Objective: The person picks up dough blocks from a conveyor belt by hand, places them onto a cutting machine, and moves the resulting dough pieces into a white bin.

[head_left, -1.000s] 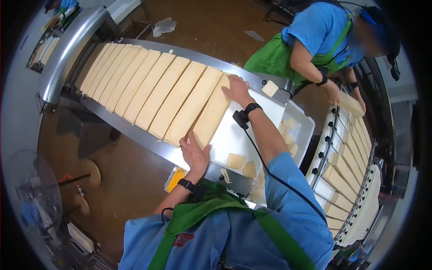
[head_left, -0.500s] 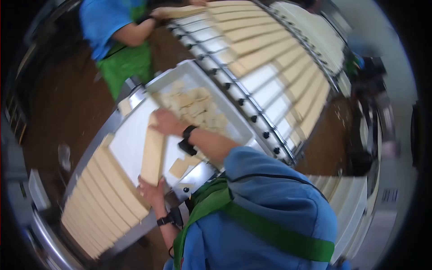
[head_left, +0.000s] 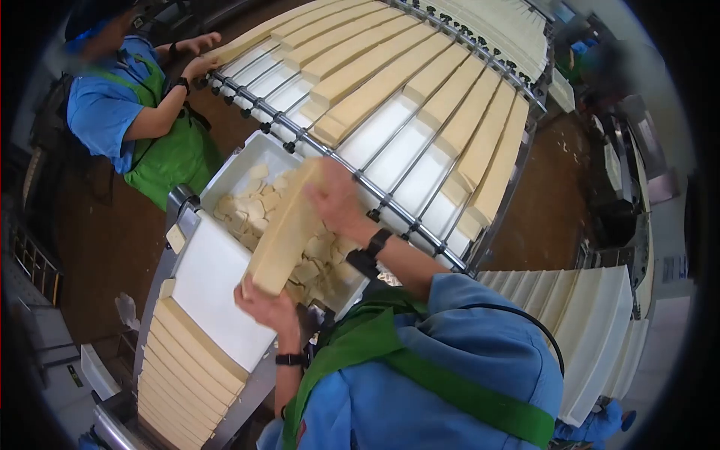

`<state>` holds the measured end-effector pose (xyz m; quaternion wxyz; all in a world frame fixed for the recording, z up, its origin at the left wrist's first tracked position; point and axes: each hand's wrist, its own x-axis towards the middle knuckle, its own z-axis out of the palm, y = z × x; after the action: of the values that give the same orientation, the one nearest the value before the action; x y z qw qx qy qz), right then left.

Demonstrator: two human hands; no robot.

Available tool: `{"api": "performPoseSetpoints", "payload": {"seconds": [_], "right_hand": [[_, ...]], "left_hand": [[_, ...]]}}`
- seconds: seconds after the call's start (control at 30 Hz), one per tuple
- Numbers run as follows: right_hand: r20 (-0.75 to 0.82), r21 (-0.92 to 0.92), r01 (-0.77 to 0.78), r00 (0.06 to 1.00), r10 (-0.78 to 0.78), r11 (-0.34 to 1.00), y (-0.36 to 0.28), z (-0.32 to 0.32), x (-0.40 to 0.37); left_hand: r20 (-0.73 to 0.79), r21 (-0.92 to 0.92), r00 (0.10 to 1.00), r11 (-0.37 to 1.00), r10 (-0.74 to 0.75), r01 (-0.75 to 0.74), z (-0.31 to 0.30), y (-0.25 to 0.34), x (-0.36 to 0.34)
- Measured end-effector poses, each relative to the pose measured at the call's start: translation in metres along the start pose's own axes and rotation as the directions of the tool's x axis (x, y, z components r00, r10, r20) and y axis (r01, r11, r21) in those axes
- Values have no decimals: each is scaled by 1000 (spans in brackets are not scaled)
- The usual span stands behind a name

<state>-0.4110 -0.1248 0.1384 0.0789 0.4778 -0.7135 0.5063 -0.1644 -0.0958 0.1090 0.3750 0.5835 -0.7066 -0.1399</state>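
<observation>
A long pale dough-like block (head_left: 286, 229) is held slantwise above a white bin (head_left: 247, 154) of flat, irregular pale pieces (head_left: 259, 199). My left hand (head_left: 268, 306) grips the block's lower end. Around its upper end, my right hand (head_left: 337, 196) is closed, slightly blurred. Beyond the bin, more long pale blocks (head_left: 375, 56) lie in rows on a white surface crossed by metal rods (head_left: 390, 139). Several similar blocks (head_left: 187, 360) stand side by side at the lower left, beside a bare white board (head_left: 225, 277).
A co-worker (head_left: 142, 112) in blue and green stands at the upper left, hands at the far block's end. A metal rail with black knobs (head_left: 360, 176) runs past the bin. White stacked trays (head_left: 592, 337) are at the lower right.
Both hands have lifted the block from the white board and carried it over the bin. The view has shifted, showing more of the co-worker, whose one hand is now raised off the block.
</observation>
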Motion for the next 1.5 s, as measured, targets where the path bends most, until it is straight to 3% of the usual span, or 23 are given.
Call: {"api": "performPoseSetpoints", "payload": {"seconds": [0.07, 0.2, 0.3, 0.43, 0.5, 0.6, 0.73, 0.83, 0.93, 1.07, 1.2, 1.3, 1.4, 1.5], "right_hand": [[-117, 5, -21, 993, 22, 1000, 51, -29, 37], [-143, -76, -138, 982, 126, 987, 154, -74, 92], [-29, -133, -181, 983, 179, 974, 216, -89, 120], [216, -496, -160, 929, 300, 854, 262, -92, 146], [262, -717, -104, 876, 404, 689, 251, -99, 163], [186, -736, -31, 951, 247, 676, 261, -93, 156], [168, -689, -121, 932, 320, 715, 268, -88, 161], [166, -668, -157, 921, 351, 728, 270, -84, 165], [181, -640, -180, 909, 374, 747, 271, -88, 164], [244, -672, -206, 845, 476, 711, 269, -94, 174], [360, -715, -241, 678, 641, 656, 266, -103, 206], [512, -716, -85, 611, 604, 693, 278, -105, 219], [370, -736, -181, 699, 612, 652, 274, -97, 210], [445, -654, -252, 633, 633, 713, 272, -104, 210]], "left_hand": [[123, 14, 992, 999, 34, -36, 23, 54, 18], [307, 76, 937, 978, 164, -196, 70, 146, 45], [500, 70, 858, 982, 119, -177, 94, 197, 67], [714, 80, 696, 978, 77, -190, 141, 210, 94], [655, -54, 740, 987, 152, -154, 168, 202, 100], [551, -138, 825, 989, 128, -62, 192, 202, 96], [491, -114, 865, 992, 103, -54, 206, 197, 89], [501, -114, 857, 991, 123, -76, 200, 204, 92], [644, 14, 765, 1000, 2, -15, 182, 229, 102], [695, 105, 719, 987, 16, -123, 199, 223, 109], [713, 163, 701, 978, -25, -131, 207, 225, 116], [738, 181, 673, 976, -55, -119, 206, 228, 123], [746, 199, 661, 974, -78, -109, 206, 232, 124], [716, 210, 692, 974, -91, -90, 206, 232, 119]]}}
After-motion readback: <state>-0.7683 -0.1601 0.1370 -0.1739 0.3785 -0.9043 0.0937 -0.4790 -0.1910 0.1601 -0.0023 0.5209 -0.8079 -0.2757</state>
